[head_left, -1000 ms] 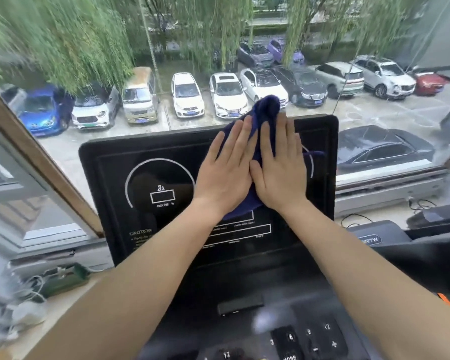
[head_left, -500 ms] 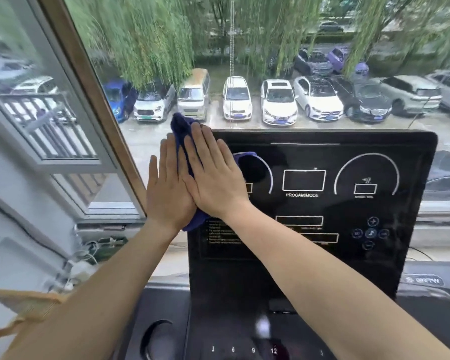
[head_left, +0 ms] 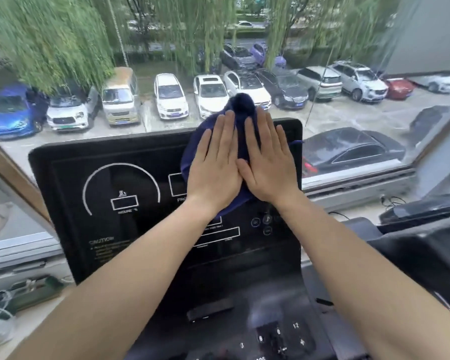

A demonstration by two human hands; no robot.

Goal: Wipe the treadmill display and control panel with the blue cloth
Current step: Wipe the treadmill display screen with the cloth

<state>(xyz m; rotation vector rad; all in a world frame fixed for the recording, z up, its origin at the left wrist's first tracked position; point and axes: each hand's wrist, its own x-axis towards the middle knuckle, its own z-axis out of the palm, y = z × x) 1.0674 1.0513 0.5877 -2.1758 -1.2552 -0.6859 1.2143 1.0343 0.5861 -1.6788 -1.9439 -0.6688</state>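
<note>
Blue cloth (head_left: 240,110) under flat left hand (head_left: 213,168), right hand (head_left: 269,166), display (head_left: 130,188)

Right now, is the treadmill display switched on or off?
Off, it seems: the treadmill display shows no lit digits; the incline window is blank and dark, with only white printed outlines visible.

The display (head_left: 146,229) reads CAUTION; control panel (head_left: 273,336) shows 3, 6, 12.

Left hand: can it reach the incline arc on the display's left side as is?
Probably yes. The left hand lies flat on the blue cloth, and the display between it and the incline arc is bare.
</note>
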